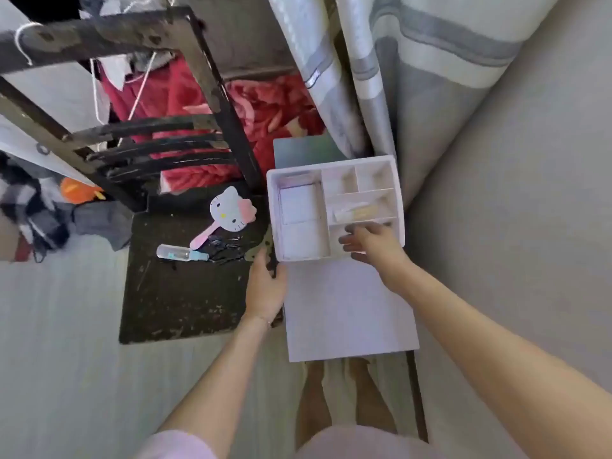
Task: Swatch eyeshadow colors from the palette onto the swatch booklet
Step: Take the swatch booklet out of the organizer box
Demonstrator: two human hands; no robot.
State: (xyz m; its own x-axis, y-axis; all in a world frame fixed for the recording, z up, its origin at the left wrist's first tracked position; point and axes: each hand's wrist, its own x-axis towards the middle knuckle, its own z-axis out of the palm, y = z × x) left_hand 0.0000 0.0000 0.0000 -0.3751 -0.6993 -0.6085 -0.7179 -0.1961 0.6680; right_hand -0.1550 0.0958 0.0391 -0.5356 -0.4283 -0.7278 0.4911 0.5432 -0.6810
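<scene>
A white divided organizer tray [399,200] sits at the far end of a white tabletop [347,313]. Its left compartment holds a flat white rectangular item [298,203]; I cannot tell whether this is the booklet or the palette. A pale tube [357,212] lies in a middle compartment. My right hand [374,243] reaches into the tray's near right compartment with fingers extended, and nothing shows in its grasp. My left hand [266,286] rests with straight fingers by the tray's near left corner, at the seam between the tabletop and a dark chair seat.
A worn dark chair [185,293] stands left of the table and carries a cat-face hand mirror [230,212], a clear small bottle [178,253] and black hairpins [225,248]. Behind are a red blanket [198,160] and a grey striped curtain [364,77]. A wall runs along the right.
</scene>
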